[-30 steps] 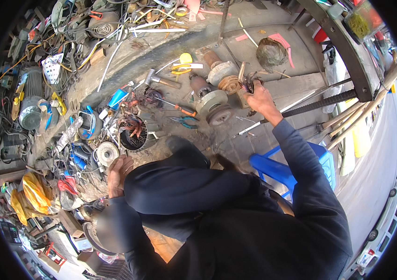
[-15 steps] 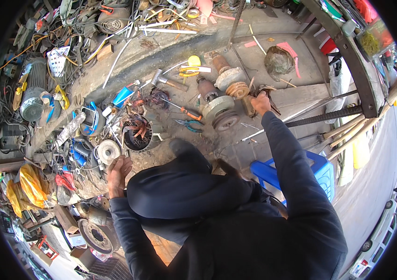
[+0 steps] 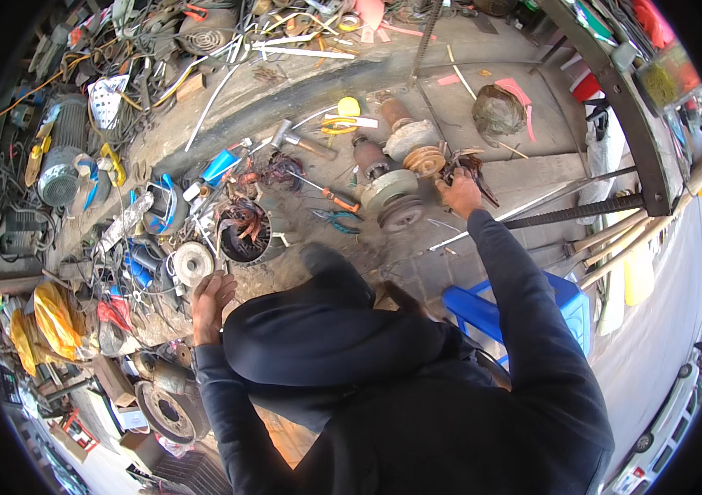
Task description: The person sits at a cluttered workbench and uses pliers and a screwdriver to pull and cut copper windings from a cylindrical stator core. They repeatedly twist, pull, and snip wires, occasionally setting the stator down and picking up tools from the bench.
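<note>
At the right, my right hand (image 3: 460,195) has its fingers closed on the near edge of a bundle of dark copper wire (image 3: 473,167). Close to its left lie two motor rotors with pulleys, a nearer rotor (image 3: 388,188) and a farther rotor (image 3: 410,142). My left hand (image 3: 212,302) is beside my knee, fingers curled round a thin rod (image 3: 219,252) that rises past them; its lower end is hidden. Just beyond that hand are a round metal end cover (image 3: 192,263) and an open motor housing (image 3: 245,235) with copper windings poking out.
A hammer (image 3: 304,142), an orange-handled screwdriver (image 3: 338,199) and blue pliers (image 3: 338,219) lie on the ground ahead. A blue plastic stool (image 3: 567,307) stands at my right. Cables, a grey motor (image 3: 62,157) and yellow bags (image 3: 55,318) crowd the left. A metal frame post (image 3: 633,111) rises at the right.
My right hand has shifted slightly nearer, its fingers now over the copper wire. A brown block seen at its left is out of sight. My left hand has hardly moved.
</note>
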